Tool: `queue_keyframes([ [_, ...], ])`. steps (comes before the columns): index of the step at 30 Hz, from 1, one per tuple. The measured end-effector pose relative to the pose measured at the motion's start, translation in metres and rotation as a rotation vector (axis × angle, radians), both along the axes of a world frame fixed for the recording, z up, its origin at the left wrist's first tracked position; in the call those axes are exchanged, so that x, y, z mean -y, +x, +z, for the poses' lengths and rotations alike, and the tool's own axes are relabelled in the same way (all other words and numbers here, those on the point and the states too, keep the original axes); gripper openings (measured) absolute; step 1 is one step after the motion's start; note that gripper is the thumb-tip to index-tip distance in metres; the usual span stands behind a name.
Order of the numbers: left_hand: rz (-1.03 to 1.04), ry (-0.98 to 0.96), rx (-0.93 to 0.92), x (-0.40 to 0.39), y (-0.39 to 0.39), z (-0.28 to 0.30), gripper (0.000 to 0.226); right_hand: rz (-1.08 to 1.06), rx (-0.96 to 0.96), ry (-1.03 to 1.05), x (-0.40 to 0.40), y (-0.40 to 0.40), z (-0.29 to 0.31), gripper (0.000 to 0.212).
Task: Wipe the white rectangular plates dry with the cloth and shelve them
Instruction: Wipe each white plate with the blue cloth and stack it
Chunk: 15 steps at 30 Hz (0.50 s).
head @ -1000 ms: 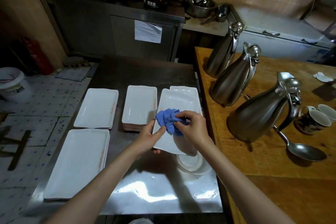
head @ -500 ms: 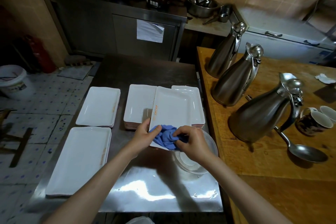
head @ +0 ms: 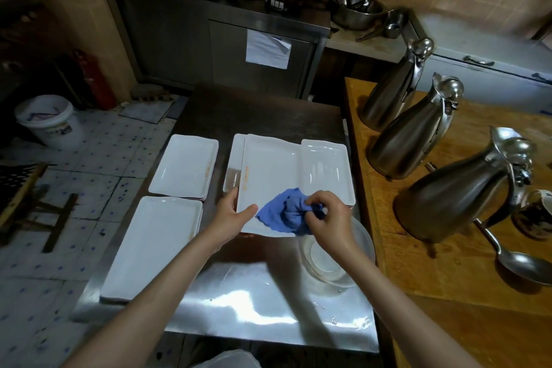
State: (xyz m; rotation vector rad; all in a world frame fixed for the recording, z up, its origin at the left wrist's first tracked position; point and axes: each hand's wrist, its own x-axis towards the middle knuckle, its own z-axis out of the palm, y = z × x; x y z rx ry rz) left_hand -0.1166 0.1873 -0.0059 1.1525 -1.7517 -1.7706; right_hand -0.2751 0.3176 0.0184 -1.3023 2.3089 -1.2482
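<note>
My left hand [head: 232, 216] grips the near left corner of a white rectangular plate [head: 270, 170], held raised over the steel table [head: 254, 305]. My right hand [head: 330, 219] holds a bunched blue cloth [head: 282, 213] pressed on the plate's near end. Behind the held plate sit two stacks of white plates, one stack [head: 327, 167] to the right and one stack [head: 234, 164] mostly hidden at the left. Further left lie another stack [head: 185, 167] and a near stack [head: 155, 245].
A clear round bowl [head: 334, 263] sits under my right wrist. Three steel jugs [head: 418, 140] stand on the wooden counter [head: 448, 278] at right, with a ladle [head: 519, 260] and a mug [head: 534, 215]. A white bucket [head: 47, 119] stands on the tiled floor at left.
The held plate swung leftward and now lies over both middle stacks. The cloth went from the plate's middle to its near end, my right hand with it.
</note>
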Motion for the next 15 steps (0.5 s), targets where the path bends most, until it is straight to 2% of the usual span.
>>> queue_keyframes([
  [4,0.066,-0.008,0.050,0.013,0.029,-0.004,0.049,-0.046,0.125,-0.062,0.024,0.011,0.002,0.030],
  [7,0.117,-0.006,0.045,0.019,0.054,-0.005,0.046,-0.029,0.204,-0.089,0.041,0.025,0.006,0.027],
  [12,0.163,0.038,0.088,0.031,0.103,-0.008,0.047,0.058,0.210,-0.111,0.067,0.047,0.008,0.033],
  [15,0.215,0.040,0.119,0.032,0.125,-0.013,0.040,0.097,0.212,-0.120,0.079,0.058,0.007,0.028],
])
